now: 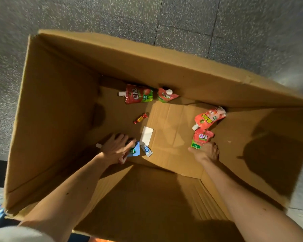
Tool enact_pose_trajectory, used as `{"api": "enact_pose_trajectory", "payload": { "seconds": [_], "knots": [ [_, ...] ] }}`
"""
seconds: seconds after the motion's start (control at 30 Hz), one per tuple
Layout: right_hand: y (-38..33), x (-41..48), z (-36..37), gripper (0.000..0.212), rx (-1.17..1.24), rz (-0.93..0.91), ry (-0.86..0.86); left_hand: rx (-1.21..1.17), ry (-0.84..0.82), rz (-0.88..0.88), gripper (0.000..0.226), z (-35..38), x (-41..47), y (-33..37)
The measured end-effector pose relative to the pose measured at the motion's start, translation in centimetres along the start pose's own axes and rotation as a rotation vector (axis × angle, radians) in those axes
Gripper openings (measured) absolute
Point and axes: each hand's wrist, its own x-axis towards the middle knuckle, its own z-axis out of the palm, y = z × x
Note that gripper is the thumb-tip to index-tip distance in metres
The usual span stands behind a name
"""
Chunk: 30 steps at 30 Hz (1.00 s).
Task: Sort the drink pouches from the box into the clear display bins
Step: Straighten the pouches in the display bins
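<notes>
Fingers, left hand [116, 148]: curled down over a blue pouch [135, 151] at the near-left of the box floor, closed on it as far as can be seen; a white cap [98, 145] pokes out past the knuckles, so more than one pouch may be gathered there.
Fingers, right hand [206, 151]: pinched on the lower edge of a red pouch [202, 137], thumb to one side, the rest tucked behind it.
Pouches left loose: one pink pouch [209, 117] touching the held red one near the right wall; a red-green pouch [138, 96] and a small pink pouch [166, 96] side by side against the far wall; a small white-blue packet [146, 150] just beside the left hand.
Other bits: a wrapped candy [140, 118] and a white paper slip [146, 137] on the floor between the groups.
Box [59, 119]: deep cardboard, nearly emptied, standing on speckled flooring [234, 23].
Display bins: not in view.
Handling, as a judgement: the pouches look soft and floppy, glossy film likely slick, light enough to take several at once. Best hold is probably the stiff spout neck or a sealed edge; squeezing the belly risks it sliding out.
</notes>
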Motion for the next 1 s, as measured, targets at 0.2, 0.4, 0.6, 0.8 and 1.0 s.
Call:
{"api": "enact_pose_trajectory", "payload": {
  "seconds": [0.2, 0.4, 0.6, 0.8, 1.0],
  "knots": [
    [-0.2, -0.9, -1.4, 0.057, -0.341, -0.189, 0.008, -0.204, 0.034, -0.064, 0.084, 0.9, -0.5, 1.0],
    [-1.9, 0.2, -6.2, 0.027, -0.787, -0.663, 0.289, -0.393, 0.014, -0.165, 0.081, 0.4, -0.6, 0.7],
    [-4.9, 3.8, -7.3, 0.054, -0.9, -0.754, 0.007, -1.434, 0.067, -0.287, 0.072, -1.4, 0.7, 0.9],
    [-4.0, 3.6, -4.8, 0.061, -0.795, -0.709, 0.034, -1.936, 0.024, -0.248, 0.05, -3.4, -0.4, 0.6],
    [-4.7, 5.0, -6.0, 0.061, -0.802, -0.66, 0.002, -1.981, -0.016, -0.303, 0.044, -4.8, -1.6, -0.1]
  ]
}}
